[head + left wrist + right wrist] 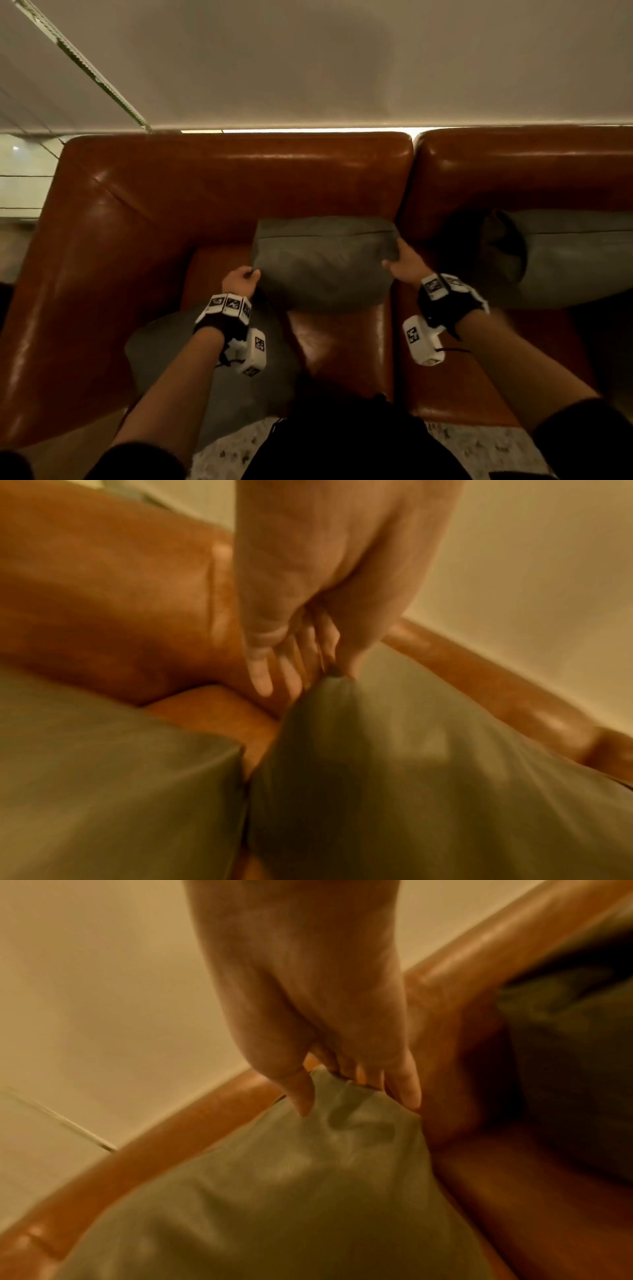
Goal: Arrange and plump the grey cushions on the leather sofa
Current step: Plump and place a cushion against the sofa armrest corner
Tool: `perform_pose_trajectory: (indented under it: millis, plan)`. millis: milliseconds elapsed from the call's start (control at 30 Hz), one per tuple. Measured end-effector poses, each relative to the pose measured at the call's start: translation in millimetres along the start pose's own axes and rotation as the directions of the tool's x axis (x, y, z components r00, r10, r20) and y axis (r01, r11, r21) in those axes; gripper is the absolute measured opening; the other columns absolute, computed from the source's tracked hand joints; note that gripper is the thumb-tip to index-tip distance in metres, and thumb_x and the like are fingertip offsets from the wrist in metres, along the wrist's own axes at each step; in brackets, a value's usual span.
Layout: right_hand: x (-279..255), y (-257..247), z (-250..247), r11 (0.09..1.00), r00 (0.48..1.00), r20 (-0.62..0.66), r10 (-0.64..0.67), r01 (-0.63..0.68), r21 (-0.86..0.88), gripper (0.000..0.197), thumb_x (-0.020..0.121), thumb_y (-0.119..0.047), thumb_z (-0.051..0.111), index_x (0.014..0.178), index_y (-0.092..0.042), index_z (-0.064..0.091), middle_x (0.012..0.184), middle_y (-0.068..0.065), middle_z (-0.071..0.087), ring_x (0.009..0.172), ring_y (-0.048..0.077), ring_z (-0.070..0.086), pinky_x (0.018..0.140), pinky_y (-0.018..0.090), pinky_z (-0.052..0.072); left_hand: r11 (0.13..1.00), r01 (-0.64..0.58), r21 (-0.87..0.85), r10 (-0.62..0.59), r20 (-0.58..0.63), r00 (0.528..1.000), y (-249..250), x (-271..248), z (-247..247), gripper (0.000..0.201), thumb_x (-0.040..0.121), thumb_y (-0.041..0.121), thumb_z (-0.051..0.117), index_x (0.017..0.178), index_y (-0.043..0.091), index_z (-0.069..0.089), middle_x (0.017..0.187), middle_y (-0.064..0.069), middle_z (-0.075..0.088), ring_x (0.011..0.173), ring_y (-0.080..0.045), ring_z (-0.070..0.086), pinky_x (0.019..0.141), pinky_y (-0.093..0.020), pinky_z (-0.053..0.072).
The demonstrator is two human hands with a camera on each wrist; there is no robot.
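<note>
A grey cushion (323, 263) stands against the back of the brown leather sofa (236, 181), held between both hands. My left hand (241, 279) pinches its left corner (337, 677). My right hand (399, 258) grips its right corner (346, 1096), thumb in front and fingers behind. A second grey cushion (212, 346) lies flat on the seat under my left forearm, also seen in the left wrist view (113, 777). A third grey cushion (561, 257) leans on the neighbouring sofa section at the right (568, 1047).
The sofa's left armrest (75, 274) rises beside the flat cushion. A seam (407, 192) splits the two sofa sections. A plain wall (342, 68) stands behind the backrest. Speckled floor (479, 452) shows at the sofa's front edge.
</note>
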State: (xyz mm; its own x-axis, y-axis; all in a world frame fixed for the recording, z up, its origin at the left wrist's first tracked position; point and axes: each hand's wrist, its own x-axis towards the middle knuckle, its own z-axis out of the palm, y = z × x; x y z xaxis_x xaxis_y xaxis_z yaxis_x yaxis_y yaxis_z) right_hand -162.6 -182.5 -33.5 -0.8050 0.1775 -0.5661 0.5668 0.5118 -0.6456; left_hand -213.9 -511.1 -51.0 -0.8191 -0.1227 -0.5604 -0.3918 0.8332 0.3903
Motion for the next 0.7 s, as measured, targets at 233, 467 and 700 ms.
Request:
perform_pose_trajectory:
  millis: [233,467,700]
  plan:
    - [23,-15,1,1.0,0.972,-0.233,0.006,0.001,0.03,0.043,0.097,-0.013,0.047,0.138,-0.002,0.041,0.139,0.019,0.049,0.128,0.034,0.046,0.102,0.032,0.036,0.88,0.059,-0.471,-0.199,-0.253,0.947,19,13,1,0.02,0.092,0.012,0.054,0.104,0.001,0.064,0.102,-0.021,0.066,0.083,-0.033,0.067,0.079,-0.044,0.057]
    - [46,-16,12,0.988,0.97,-0.197,0.144,-0.152,-0.024,0.044,0.094,-0.003,0.044,0.137,0.001,0.036,0.134,0.026,0.048,0.124,0.041,0.046,0.099,0.042,0.04,0.877,0.11,-0.468,-0.062,0.117,0.991,33,20,-24,0.063,0.091,0.021,0.055,0.146,0.022,0.025,0.149,-0.005,0.037,0.134,-0.029,0.041,0.109,-0.045,0.038]
    - [30,-26,30,0.992,0.861,-0.501,0.089,-0.119,-0.029,0.048,0.091,-0.003,0.045,0.138,-0.005,0.036,0.141,0.022,0.037,0.13,0.04,0.037,0.107,0.049,0.031,0.959,-0.202,-0.201,0.21,0.017,0.978,-65,-78,12,0.058,0.09,0.009,0.055,0.143,0.007,0.032,0.144,-0.014,0.042,0.133,-0.026,0.041,0.11,-0.031,0.03]
